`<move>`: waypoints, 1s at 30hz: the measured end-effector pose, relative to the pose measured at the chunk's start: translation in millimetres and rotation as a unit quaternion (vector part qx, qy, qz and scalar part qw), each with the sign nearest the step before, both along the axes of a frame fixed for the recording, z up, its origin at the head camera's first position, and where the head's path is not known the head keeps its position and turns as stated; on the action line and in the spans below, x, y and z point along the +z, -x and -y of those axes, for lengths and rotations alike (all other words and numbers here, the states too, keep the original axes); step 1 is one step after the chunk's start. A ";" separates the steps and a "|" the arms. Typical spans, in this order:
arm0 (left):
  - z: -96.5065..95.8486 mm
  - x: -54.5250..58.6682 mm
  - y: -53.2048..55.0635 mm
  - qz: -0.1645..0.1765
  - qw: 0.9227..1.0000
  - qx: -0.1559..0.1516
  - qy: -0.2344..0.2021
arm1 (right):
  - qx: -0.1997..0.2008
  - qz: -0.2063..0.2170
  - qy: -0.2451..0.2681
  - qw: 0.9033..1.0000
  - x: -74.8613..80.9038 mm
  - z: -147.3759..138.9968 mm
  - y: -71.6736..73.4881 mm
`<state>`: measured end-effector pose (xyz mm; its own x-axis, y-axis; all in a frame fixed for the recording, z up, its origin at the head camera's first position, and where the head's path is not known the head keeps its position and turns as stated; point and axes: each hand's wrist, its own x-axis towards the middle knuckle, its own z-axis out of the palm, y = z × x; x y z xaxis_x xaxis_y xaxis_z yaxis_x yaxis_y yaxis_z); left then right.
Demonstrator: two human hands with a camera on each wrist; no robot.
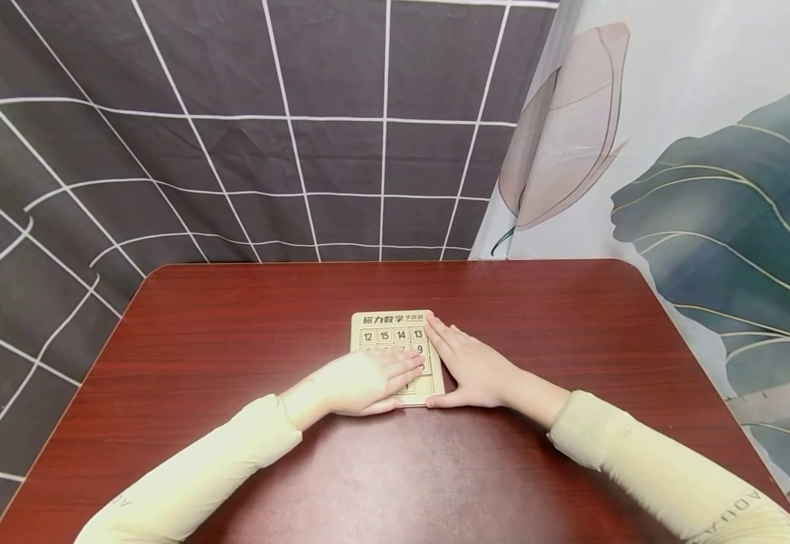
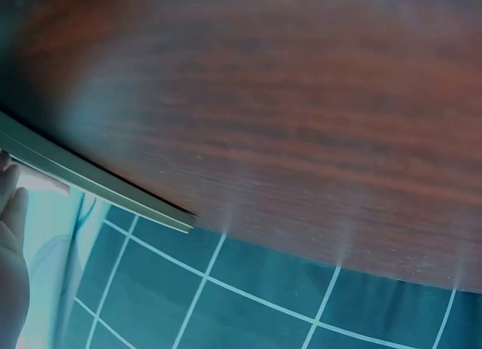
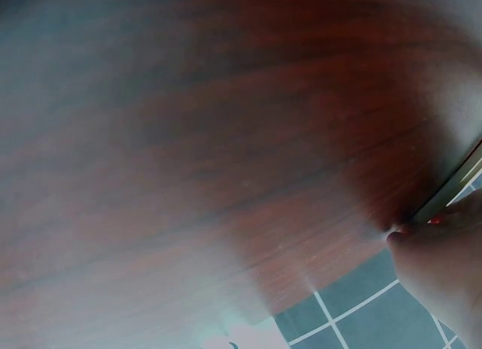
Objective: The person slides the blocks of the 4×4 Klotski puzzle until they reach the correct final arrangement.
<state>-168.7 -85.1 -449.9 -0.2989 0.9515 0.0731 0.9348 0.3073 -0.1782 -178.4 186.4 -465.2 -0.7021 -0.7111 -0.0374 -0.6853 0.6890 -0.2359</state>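
Observation:
A pale number sliding puzzle (image 1: 384,335) lies flat on the table, with dark print along its top and rows of numbered tiles. Over its lower middle stretches my left hand (image 1: 367,380), fingers straight and laid on the tiles, hiding several of them. Tiles 12, 15, 14 and 13 show above the fingers. My right hand (image 1: 474,368) rests along the puzzle's right side, straight fingers at the top right corner and thumb at the lower right corner. In the right wrist view, fingertips touch the puzzle's edge (image 3: 448,194).
The puzzle sits near the middle of a reddish-brown wooden table (image 1: 231,317). Behind and to the left hangs a dark cloth with white grid lines (image 1: 333,155). A pale curtain with leaf prints (image 1: 728,196) hangs at the right.

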 end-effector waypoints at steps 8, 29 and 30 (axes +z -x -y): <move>5.5 2.4 -1.9 -0.022 1.000 -0.018 -0.010 | 0.007 -0.010 0.011 1.000 1.3 0.3 -0.4; 11.4 5.3 -19.6 -0.046 0.998 -0.039 -0.036 | -0.001 0.003 0.015 1.000 4.6 1.5 -2.2; 9.3 5.3 -19.6 -0.045 0.998 -0.038 -0.032 | 0.000 0.001 0.015 1.000 3.7 1.6 -2.1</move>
